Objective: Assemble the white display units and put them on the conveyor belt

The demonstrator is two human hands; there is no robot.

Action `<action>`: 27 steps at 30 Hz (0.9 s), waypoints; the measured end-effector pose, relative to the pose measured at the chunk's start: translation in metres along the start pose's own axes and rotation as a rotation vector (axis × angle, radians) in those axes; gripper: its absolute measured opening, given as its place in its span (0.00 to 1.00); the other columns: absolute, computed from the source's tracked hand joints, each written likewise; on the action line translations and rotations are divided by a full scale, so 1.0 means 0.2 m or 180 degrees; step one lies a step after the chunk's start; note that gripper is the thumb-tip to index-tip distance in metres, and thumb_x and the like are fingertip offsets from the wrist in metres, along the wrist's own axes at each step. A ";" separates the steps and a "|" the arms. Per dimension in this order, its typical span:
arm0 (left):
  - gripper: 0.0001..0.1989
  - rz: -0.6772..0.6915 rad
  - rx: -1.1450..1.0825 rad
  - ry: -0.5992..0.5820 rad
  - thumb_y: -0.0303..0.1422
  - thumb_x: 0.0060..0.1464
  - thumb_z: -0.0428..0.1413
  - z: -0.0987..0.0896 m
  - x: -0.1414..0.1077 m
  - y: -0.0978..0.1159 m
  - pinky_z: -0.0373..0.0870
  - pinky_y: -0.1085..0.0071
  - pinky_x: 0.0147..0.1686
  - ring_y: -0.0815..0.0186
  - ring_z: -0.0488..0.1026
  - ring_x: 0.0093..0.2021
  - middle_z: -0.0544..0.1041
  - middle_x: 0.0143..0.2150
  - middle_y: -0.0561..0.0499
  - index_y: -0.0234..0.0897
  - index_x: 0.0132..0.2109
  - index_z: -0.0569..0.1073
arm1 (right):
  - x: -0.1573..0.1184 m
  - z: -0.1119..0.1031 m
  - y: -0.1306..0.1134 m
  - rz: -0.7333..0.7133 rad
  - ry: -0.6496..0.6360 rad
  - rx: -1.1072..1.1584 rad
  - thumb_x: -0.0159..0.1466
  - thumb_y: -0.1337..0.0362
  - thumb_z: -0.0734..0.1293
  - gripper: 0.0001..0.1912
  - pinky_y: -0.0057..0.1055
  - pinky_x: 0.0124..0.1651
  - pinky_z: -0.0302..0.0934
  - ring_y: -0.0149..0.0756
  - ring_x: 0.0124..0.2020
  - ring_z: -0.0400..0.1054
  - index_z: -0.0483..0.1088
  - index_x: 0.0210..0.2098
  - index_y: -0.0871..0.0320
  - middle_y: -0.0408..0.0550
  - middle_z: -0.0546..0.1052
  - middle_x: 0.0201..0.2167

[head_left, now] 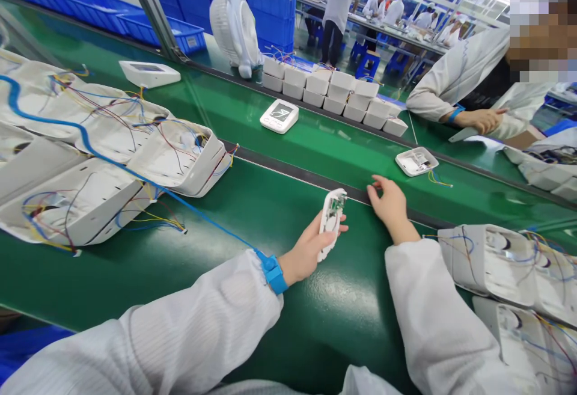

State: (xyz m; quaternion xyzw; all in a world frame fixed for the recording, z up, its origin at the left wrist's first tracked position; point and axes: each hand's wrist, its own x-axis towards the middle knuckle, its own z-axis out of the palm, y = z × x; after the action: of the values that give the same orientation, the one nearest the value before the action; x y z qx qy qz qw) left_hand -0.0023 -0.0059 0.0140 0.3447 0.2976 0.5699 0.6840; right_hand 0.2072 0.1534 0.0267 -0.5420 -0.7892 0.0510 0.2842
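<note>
My left hand (311, 244) grips a white plastic housing (331, 220), tilted up on edge, with a green circuit board showing near its top. A blue wrist strap (274, 273) with a cord circles that wrist. To the right, my right hand (390, 202) is held over the dark strip at the belt's near edge, thumb and fingers apart and nothing between them. Beyond it on the green belt lies an opened white housing (417, 162) with thin wires. Farther left on the belt sits a closed white device (279, 116) with a grey screen.
Wired white shells (180, 154) are stacked at left, and more shells (505, 263) at right. A blue cord (198, 211) crosses the green table. Across the belt are a row of white casings (333, 91), a white fan (234, 25) and a co-worker's hand (482, 120).
</note>
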 end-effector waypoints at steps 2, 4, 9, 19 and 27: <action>0.30 -0.0063 0.0271 -0.0378 0.45 0.51 0.61 0.00 -0.02 0.00 0.64 0.54 0.56 0.47 0.69 0.58 0.70 0.60 0.41 0.40 0.59 0.68 | 0.09 -0.03 0.17 0.0620 0.0063 -0.0550 0.62 0.60 0.64 0.29 0.47 0.53 0.59 0.53 0.49 0.68 0.64 0.61 0.65 0.62 0.76 0.46; 0.31 -0.0082 0.0533 -0.0711 0.45 0.53 0.59 0.01 -0.04 0.00 0.65 0.53 0.54 0.47 0.68 0.59 0.70 0.61 0.39 0.40 0.61 0.66 | 0.17 -0.05 0.32 0.1245 -0.0045 -0.0899 0.62 0.58 0.65 0.33 0.47 0.53 0.59 0.54 0.51 0.67 0.60 0.64 0.63 0.62 0.74 0.49; 0.35 0.0205 0.1096 -0.1179 0.46 0.56 0.57 0.02 -0.05 0.02 0.64 0.50 0.57 0.49 0.68 0.58 0.67 0.62 0.38 0.41 0.66 0.58 | 0.27 -0.04 0.46 0.1567 -0.0086 -0.1001 0.63 0.54 0.63 0.28 0.44 0.48 0.61 0.51 0.47 0.70 0.66 0.59 0.63 0.64 0.73 0.50; 0.33 0.0322 0.1417 -0.0956 0.44 0.58 0.56 0.02 -0.04 0.05 0.66 0.51 0.56 0.50 0.71 0.57 0.70 0.60 0.37 0.38 0.66 0.58 | 0.07 -0.09 0.24 0.0927 0.0113 -0.0842 0.64 0.52 0.65 0.17 0.36 0.36 0.62 0.43 0.32 0.73 0.75 0.34 0.61 0.55 0.80 0.30; 0.28 0.1208 0.0849 -0.0330 0.47 0.60 0.53 0.02 -0.09 0.02 0.57 0.51 0.65 0.47 0.64 0.65 0.65 0.66 0.37 0.36 0.62 0.65 | -0.54 -0.13 -0.24 -0.0939 -0.0124 -0.1032 0.69 0.57 0.62 0.15 0.34 0.30 0.58 0.40 0.28 0.72 0.74 0.29 0.57 0.49 0.78 0.25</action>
State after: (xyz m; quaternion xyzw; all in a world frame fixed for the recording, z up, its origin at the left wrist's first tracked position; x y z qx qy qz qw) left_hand -0.0047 -0.0245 0.0204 0.5106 0.2646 0.6254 0.5274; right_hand 0.2083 0.0326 0.0235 -0.4581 -0.8632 -0.1082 0.1824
